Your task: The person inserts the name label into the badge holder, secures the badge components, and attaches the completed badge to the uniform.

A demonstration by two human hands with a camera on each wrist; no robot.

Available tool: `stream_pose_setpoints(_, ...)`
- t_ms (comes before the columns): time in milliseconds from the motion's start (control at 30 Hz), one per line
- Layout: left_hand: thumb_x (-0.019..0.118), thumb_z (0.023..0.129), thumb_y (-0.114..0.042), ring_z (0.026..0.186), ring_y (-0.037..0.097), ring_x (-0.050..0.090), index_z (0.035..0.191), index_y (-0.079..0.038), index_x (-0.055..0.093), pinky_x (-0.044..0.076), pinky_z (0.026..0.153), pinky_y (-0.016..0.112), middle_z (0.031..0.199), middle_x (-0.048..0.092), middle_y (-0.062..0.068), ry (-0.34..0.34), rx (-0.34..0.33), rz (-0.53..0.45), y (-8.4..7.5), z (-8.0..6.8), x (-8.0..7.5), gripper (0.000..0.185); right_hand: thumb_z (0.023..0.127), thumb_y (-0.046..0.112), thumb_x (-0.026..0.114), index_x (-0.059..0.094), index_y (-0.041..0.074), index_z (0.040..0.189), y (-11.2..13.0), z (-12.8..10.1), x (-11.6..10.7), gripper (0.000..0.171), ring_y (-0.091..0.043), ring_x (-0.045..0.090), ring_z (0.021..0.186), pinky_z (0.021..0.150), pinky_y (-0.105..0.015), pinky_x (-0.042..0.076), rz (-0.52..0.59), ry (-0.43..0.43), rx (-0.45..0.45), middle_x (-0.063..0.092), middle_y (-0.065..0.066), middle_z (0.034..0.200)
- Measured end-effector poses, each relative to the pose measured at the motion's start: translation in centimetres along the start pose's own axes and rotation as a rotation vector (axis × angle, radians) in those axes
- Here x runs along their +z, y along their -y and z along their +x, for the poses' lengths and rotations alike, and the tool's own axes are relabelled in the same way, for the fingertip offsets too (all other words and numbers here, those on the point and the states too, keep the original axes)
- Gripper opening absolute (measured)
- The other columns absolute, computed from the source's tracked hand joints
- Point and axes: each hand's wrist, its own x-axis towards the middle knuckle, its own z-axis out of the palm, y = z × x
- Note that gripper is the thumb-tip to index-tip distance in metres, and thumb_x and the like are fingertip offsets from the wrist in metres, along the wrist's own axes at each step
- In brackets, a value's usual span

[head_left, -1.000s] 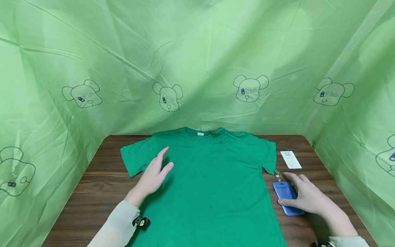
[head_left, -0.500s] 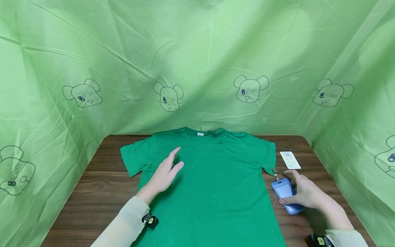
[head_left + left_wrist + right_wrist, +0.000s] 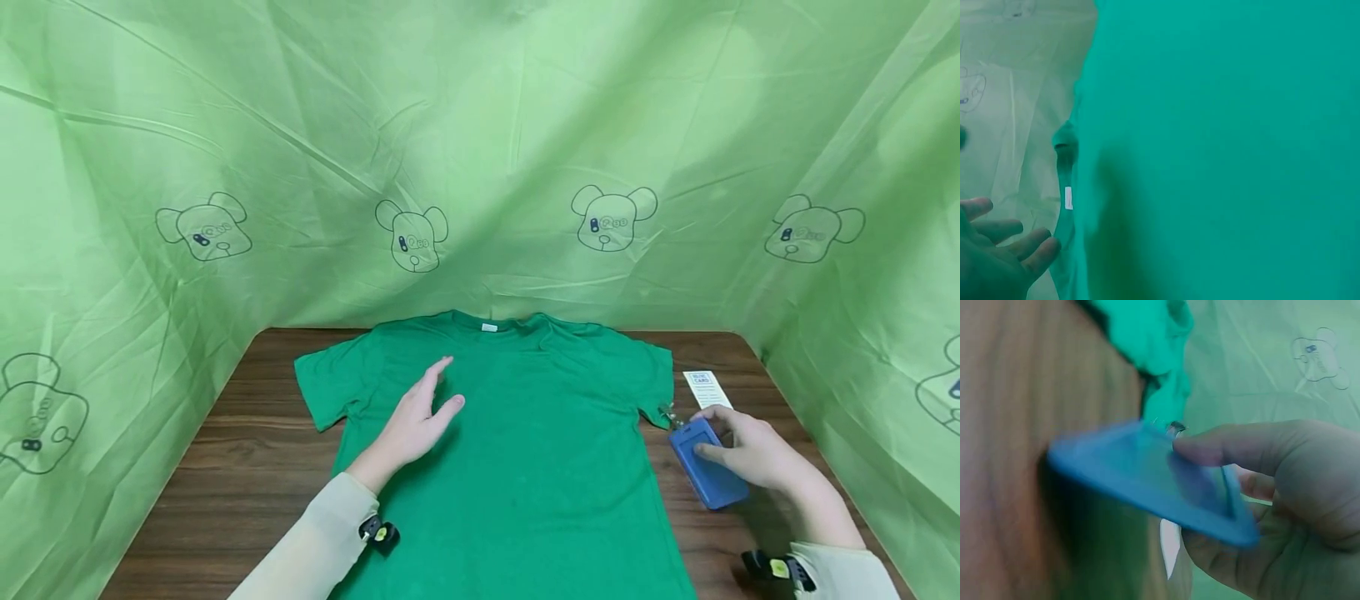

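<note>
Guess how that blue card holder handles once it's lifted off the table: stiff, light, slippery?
The blue card holder probably stays stiff: pinched at one end by the right hand, it holds flat without drooping. Likely light, since fingertips alone lift it. Its smooth face may slip.

We see a light green cloth backdrop [image 3: 480,125] filling the upper two thirds of the head view & wrapping down both sides. It's creased, w/ long folds running diagonally. Printed bear-head outlines [image 3: 411,236] sit in a row across the middle, more at far left & right edges. Lower centre: dark wood-grain table [image 3: 225,467], rounded back corners. Light looks even, prob. from above; soft shadows upper right of the cloth.
</note>
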Motion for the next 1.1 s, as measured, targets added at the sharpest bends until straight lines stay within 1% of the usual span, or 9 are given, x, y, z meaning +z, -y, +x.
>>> stream_pose_setpoints(100,0.063,0.112,-0.036,0.154,0.041,0.045,0.173,-0.023,0.027,0.04,0.122,0.063,0.173,0.039,0.016,-0.03,-0.006,0.005,-0.1,0.5,0.3,0.072,0.103,0.019,0.078,0.063,-0.001,0.132,1.0,0.5,-0.3,0.039,-0.021,0.066,0.086,0.065,-0.038,0.056,0.019,-0.009,-0.005,0.072,-0.011,0.106)
stream_pose_setpoints(233,0.064,0.111,-0.032,0.15,0.041,0.049,0.172,-0.023,0.029,0.045,0.118,0.062,0.169,0.043,0.021,-0.059,-0.019,-0.033,-0.5,1.1,0.6,0.071,0.103,0.022,0.078,0.064,-0.001,0.133,2.3,1.3,-0.2,0.041,-0.021,0.062,0.079,0.061,-0.035,0.052,0.041,-0.047,-0.011,0.071,-0.011,0.105)
stream_pose_setpoints(367,0.066,0.111,-0.029,0.148,0.04,0.052,0.171,-0.02,0.032,0.047,0.117,0.06,0.169,0.043,0.019,-0.074,-0.025,-0.091,-1.0,1.7,1.1,0.069,0.104,0.024,0.078,0.062,0.0,0.132,3.5,2.2,0.3,0.04,-0.017,0.055,0.073,0.06,-0.032,0.045,0.087,-0.095,-0.02,0.065,-0.007,0.101)
stream_pose_setpoints(500,0.067,0.11,-0.024,0.148,0.042,0.053,0.17,-0.016,0.033,0.047,0.117,0.059,0.17,0.043,0.016,-0.092,-0.019,-0.153,-1.4,2.3,1.8,0.069,0.105,0.022,0.077,0.06,0.0,0.126,4.4,3.2,1.1,0.035,-0.014,0.052,0.071,0.061,-0.03,0.044,0.177,-0.121,-0.052,0.058,-0.008,0.098)
stream_pose_setpoints(600,0.067,0.11,-0.022,0.146,0.043,0.054,0.17,-0.016,0.034,0.048,0.116,0.059,0.17,0.045,0.014,-0.112,-0.016,-0.198,-1.7,2.8,2.3,0.068,0.106,0.02,0.075,0.058,-0.002,0.128,5.0,3.9,1.7,0.035,-0.015,0.06,0.08,0.064,-0.03,0.052,0.272,-0.116,-0.067,0.061,-0.012,0.104)
stream_pose_setpoints(700,0.067,0.11,-0.021,0.144,0.043,0.057,0.169,-0.017,0.035,0.049,0.114,0.06,0.167,0.049,0.013,-0.134,-0.014,-0.229,-1.9,3.2,2.8,0.067,0.107,0.021,0.074,0.056,-0.004,0.135,5.8,4.7,2.5,0.04,-0.02,0.067,0.092,0.07,-0.033,0.06,0.381,-0.105,-0.045,0.064,-0.018,0.116)
stream_pose_setpoints(833,0.067,0.11,-0.022,0.141,0.044,0.059,0.169,-0.016,0.036,0.052,0.111,0.059,0.164,0.052,0.014,-0.157,-0.017,-0.261,-2.3,3.6,3.2,0.067,0.108,0.025,0.073,0.054,-0.002,0.142,7.1,5.8,3.4,0.048,-0.024,0.068,0.104,0.077,-0.037,0.063,0.499,-0.105,0.003,0.063,-0.021,0.129)
stream_pose_setpoints(967,0.067,0.11,-0.024,0.138,0.039,0.063,0.168,-0.018,0.037,0.054,0.11,0.056,0.162,0.055,0.012,-0.198,-0.039,-0.286,-2.5,4.1,3.5,0.066,0.107,0.028,0.075,0.055,0.0,0.144,8.9,6.9,4.3,0.05,-0.021,0.069,0.103,0.078,-0.035,0.061,0.538,-0.147,0.017,0.066,-0.018,0.128)
stream_pose_setpoints(1100,0.067,0.109,-0.027,0.134,0.031,0.066,0.167,-0.021,0.04,0.055,0.109,0.052,0.161,0.057,0.009,-0.25,-0.067,-0.313,-2.5,4.6,4.0,0.065,0.106,0.023,0.075,0.059,-0.001,0.14,11.0,8.0,5.3,0.044,-0.018,0.071,0.096,0.078,-0.031,0.061,0.562,-0.213,-0.002,0.068,-0.017,0.123)
